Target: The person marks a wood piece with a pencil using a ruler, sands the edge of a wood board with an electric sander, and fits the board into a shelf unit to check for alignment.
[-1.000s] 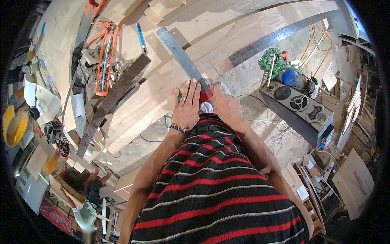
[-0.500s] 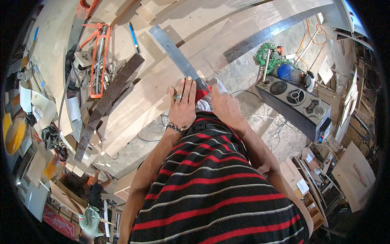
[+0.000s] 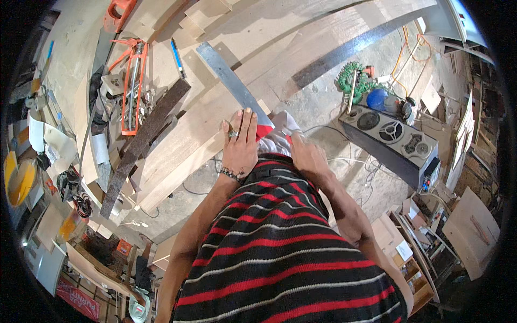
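A metal straightedge (image 3: 234, 78), with a red part (image 3: 264, 132) at its near end like a try square's, lies slantwise across pale wooden boards (image 3: 210, 110). My left hand (image 3: 240, 148) rests flat beside that near end, its fingers stretched out and pressing down along the blade's left edge. Just to the right, close to my body, my right hand (image 3: 311, 160) is closed around a small red tool (image 3: 288, 139). Only a bit of its red end shows, so its kind is hidden. White cloth (image 3: 285, 124) sits between the hands, under the boards' near edge.
A blue pencil (image 3: 177, 56), an orange caulking gun (image 3: 132, 89), a dark metal strip (image 3: 145, 145) and an orange-handled saw (image 3: 117, 13) lie to the left. On the right stand a speaker box (image 3: 390, 134) and a coiled green hose (image 3: 350, 78). Cables cross the floor.
My right hand has drawn back toward my body and a little rightward, away from the straightedge. My left hand stays at the blade, slightly lower in view.
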A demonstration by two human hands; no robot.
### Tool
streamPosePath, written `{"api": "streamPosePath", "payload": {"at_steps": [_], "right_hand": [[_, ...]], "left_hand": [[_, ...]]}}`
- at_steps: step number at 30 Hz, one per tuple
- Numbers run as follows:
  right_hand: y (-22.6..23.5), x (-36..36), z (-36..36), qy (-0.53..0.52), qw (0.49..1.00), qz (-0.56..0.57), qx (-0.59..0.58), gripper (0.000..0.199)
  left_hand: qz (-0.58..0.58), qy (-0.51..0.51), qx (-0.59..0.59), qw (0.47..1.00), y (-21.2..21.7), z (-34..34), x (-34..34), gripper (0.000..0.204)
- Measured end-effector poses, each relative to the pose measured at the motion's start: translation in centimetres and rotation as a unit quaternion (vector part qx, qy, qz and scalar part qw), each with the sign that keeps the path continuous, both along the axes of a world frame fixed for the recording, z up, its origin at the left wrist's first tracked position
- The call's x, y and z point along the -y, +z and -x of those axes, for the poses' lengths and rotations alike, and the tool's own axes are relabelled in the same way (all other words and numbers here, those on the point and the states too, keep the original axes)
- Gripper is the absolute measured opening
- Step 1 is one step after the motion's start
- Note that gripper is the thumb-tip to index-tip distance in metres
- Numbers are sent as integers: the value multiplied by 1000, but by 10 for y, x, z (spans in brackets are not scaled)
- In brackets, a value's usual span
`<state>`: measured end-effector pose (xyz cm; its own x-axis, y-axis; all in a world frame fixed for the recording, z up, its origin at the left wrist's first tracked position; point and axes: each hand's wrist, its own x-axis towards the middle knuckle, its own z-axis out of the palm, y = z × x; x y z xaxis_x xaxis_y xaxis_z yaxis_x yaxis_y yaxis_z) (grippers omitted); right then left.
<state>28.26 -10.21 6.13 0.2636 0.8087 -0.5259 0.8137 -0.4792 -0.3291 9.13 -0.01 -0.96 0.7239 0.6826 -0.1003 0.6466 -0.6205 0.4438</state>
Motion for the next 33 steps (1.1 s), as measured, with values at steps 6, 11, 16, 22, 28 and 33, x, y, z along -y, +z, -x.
{"api": "streamPosePath", "payload": {"at_steps": [6, 11, 16, 22, 28, 33], "right_hand": [[-5, -49, 4, -45, 997, -44, -50, 24], [-22, -57, 9, -13, 997, -71, -7, 19], [-32, -58, 10, -26, 996, -67, -48, 21], [-31, -59, 10, 21, 994, -103, -3, 19], [-29, -62, 9, 5, 998, -67, -18, 22], [-23, -50, 12, 3, 999, -49, -15, 26]], "left_hand": [[7, -6, -30, 999, 7, -2, -1, 74], [2, -7, -38, 999, 5, 0, 1, 76], [6, 3, -4, 1000, 2, -1, 2, 79], [11, -11, -41, 999, 6, 0, 1, 81], [-8, -10, -26, 1000, 5, -1, -1, 80], [13, -7, -32, 999, 5, -2, 3, 78]]}}
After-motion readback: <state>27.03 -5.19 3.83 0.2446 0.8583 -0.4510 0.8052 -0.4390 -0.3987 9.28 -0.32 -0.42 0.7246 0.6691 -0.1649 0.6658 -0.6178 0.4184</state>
